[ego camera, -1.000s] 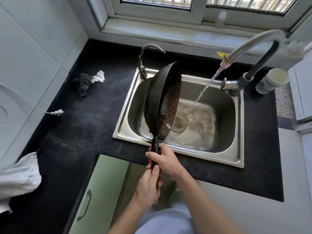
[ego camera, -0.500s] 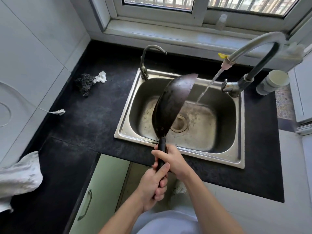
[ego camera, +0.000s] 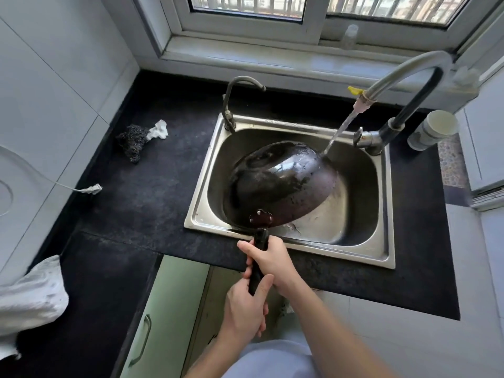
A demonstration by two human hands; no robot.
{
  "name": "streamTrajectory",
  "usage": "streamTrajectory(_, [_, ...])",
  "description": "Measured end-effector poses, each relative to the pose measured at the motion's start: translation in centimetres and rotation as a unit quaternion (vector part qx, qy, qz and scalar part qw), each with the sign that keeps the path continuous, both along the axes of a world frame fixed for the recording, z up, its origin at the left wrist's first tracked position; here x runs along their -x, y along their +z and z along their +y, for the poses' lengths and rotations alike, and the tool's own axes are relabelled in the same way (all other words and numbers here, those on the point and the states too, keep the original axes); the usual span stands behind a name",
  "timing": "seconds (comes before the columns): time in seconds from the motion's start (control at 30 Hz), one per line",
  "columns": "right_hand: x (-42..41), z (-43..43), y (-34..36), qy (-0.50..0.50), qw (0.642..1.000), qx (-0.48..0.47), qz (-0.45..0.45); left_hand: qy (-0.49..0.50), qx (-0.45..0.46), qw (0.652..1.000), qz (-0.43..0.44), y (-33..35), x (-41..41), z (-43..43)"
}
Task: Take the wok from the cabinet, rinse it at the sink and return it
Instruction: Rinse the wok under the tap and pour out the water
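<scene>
The dark wok (ego camera: 281,186) hangs over the steel sink (ego camera: 387,214), turned bottom up so its blackened, wet underside faces me. Its black handle points toward me. My right hand (ego camera: 272,261) grips the handle just below the rivet plate, and my left hand (ego camera: 244,313) grips the handle's end lower down. Water streams from the tall faucet (ego camera: 403,75) and strikes the wok's far right rim. The wok's inside is hidden.
A second, smaller tap (ego camera: 231,105) stands at the sink's back left. A black scouring pad with a white scrap (ego camera: 136,141) lies on the dark counter (ego camera: 131,203). A white cup (ego camera: 433,129) sits right of the faucet. A green cabinet door (ego camera: 163,317) is below; a white cloth (ego camera: 30,298) lies at the left.
The wok has rolled over from standing on edge to bottom up. Its rim now reaches under the water stream. Both hands stayed on the handle.
</scene>
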State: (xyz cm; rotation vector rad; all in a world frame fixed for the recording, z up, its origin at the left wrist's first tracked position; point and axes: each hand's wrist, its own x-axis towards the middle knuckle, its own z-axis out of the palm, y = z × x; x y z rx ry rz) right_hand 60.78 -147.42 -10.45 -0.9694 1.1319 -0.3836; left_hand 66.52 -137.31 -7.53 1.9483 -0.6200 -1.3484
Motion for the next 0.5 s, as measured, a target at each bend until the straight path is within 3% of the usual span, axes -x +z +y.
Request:
streamTrajectory(0.17, [-0.7,0.1,-0.2,-0.008,1.0,0.019,-0.005,-0.004,0.01,1.0,-0.006,-0.3,-0.6,-0.1])
streamTrajectory(0.37, [-0.8,-0.5,-0.1,0.007,0.998,0.056,0.008,0.043,-0.029,0.981,0.186,-0.9,-1.2,-1.0])
streamTrajectory(0.5, [-0.5,-0.8,0.0,0.012,0.997,0.074,0.016,0.031,-0.017,0.976,0.214,-1.1,-1.2,-1.5])
